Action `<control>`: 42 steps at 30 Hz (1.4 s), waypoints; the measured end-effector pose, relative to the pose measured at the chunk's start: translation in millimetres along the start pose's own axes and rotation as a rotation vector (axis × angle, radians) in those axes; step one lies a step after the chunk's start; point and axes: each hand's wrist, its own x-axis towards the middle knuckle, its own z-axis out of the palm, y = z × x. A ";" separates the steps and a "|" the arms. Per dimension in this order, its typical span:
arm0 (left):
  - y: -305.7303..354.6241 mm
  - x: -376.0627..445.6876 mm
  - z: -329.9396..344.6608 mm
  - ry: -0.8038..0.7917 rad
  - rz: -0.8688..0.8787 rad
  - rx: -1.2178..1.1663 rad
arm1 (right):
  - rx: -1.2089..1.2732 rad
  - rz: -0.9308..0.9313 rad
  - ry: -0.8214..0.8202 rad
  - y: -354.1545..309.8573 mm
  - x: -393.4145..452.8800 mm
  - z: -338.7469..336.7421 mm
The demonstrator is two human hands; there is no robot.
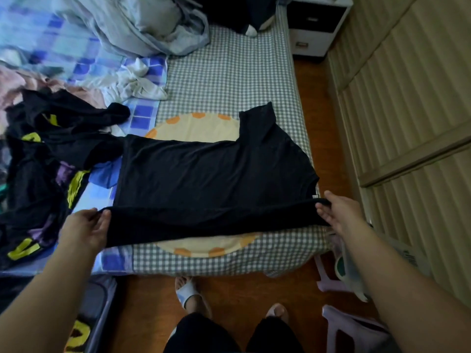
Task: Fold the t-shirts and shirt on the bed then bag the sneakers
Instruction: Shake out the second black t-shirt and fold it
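Both hands, left hand (85, 226) and right hand (339, 214), pinch the near edge of the black t-shirt (211, 174) spread on the bed (229, 72); first fold in hand; next, lay this edge over evenly

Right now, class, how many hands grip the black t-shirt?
2: the left hand grips the black t-shirt at its near-left edge, the right hand at its near-right edge.

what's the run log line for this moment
step: fold black t-shirt | left hand: pinches near edge | right hand: pinches near edge | shirt: flat on bed
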 end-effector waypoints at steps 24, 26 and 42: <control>-17.6 208.5 50.0 0.010 1.144 1.950 | -1.504 -1.048 0.109 99.3 165.2 179.1; -5.2 212.8 41.6 0.003 0.960 1.880 | -1.403 -1.190 0.033 113.0 141.0 207.5; 7.8 189.0 0.8 -0.130 0.473 1.307 | -1.596 -1.125 -0.148 126.6 109.8 262.9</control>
